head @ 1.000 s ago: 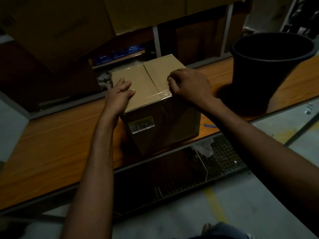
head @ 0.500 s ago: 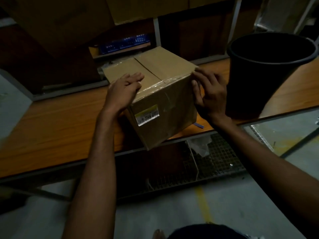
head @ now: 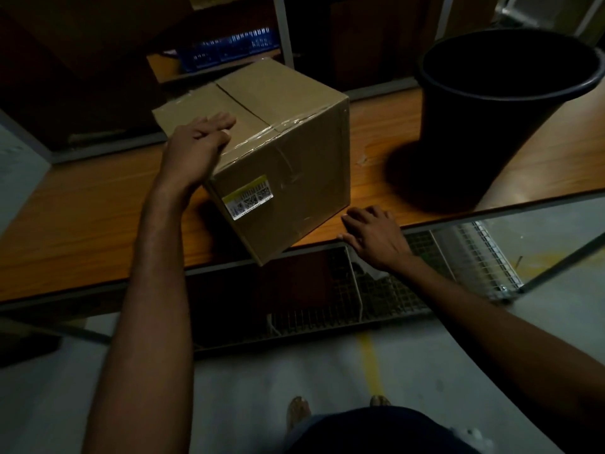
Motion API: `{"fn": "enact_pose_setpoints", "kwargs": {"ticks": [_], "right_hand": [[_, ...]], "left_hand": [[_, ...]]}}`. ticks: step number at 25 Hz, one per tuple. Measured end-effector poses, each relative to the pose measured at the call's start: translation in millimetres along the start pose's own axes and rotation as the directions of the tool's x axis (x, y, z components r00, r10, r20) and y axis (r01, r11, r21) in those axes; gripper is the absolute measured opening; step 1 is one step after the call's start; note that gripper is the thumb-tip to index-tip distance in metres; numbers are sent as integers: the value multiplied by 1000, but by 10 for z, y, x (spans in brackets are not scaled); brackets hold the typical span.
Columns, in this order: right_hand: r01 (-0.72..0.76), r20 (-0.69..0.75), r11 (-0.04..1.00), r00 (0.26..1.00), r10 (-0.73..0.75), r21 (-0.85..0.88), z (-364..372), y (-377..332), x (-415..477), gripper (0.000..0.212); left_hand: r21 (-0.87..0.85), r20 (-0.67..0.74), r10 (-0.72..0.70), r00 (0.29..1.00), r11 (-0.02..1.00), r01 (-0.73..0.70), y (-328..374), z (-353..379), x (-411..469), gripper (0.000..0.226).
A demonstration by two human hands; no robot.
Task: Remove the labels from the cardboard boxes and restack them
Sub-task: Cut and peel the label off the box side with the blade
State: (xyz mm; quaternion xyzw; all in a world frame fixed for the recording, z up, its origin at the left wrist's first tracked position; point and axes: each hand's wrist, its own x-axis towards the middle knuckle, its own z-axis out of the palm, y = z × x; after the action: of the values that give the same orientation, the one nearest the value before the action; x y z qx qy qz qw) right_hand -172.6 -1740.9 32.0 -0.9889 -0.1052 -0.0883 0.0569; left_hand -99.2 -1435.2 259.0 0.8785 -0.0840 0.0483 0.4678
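Note:
A taped brown cardboard box (head: 288, 165) stands on the wooden table (head: 82, 217), one bottom corner jutting past the front edge. A yellow and white barcode label (head: 248, 197) is stuck on its near side face. My left hand (head: 193, 149) rests flat on the box's top left corner, fingers straight. My right hand (head: 373, 234) lies on the table's front edge just right of the box, fingers loosely bent and apart from the cardboard.
A tall black bin (head: 504, 109) stands on the table to the right. Behind are dark shelves with a blue crate (head: 232, 49) and large cardboard. A wire mesh rack (head: 376, 290) sits below the table edge. My feet show on the grey floor.
My right hand left the box's right side and dropped to the table edge. The box has turned so its labelled face shows more. My left hand stays on top.

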Motion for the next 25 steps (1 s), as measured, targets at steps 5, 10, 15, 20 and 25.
{"fn": "enact_pose_setpoints", "kwargs": {"ticks": [5, 10, 15, 20, 25], "right_hand": [[37, -126, 998, 991, -44, -57, 100, -49, -173, 54], [22, -330, 998, 944, -4, 52, -41, -174, -205, 43], [-140, -249, 559, 789, 562, 817, -873, -585, 38, 12], [-70, 263, -388, 842, 471, 919, -1443, -750, 56, 14], [-41, 362, -637, 850, 383, 770, -1552, -859, -27, 22]], "left_hand": [[35, -36, -25, 999, 999, 26, 66, 92, 14, 29], [190, 6, 26, 1000, 981, -27, 70, 58, 63, 47], [252, 161, 178, 971, 944, -215, 48, -56, 129, 44], [274, 85, 201, 976, 937, -217, 29, 63, 152, 44], [373, 25, 213, 977, 904, -206, 117, 222, 163, 40]]}}
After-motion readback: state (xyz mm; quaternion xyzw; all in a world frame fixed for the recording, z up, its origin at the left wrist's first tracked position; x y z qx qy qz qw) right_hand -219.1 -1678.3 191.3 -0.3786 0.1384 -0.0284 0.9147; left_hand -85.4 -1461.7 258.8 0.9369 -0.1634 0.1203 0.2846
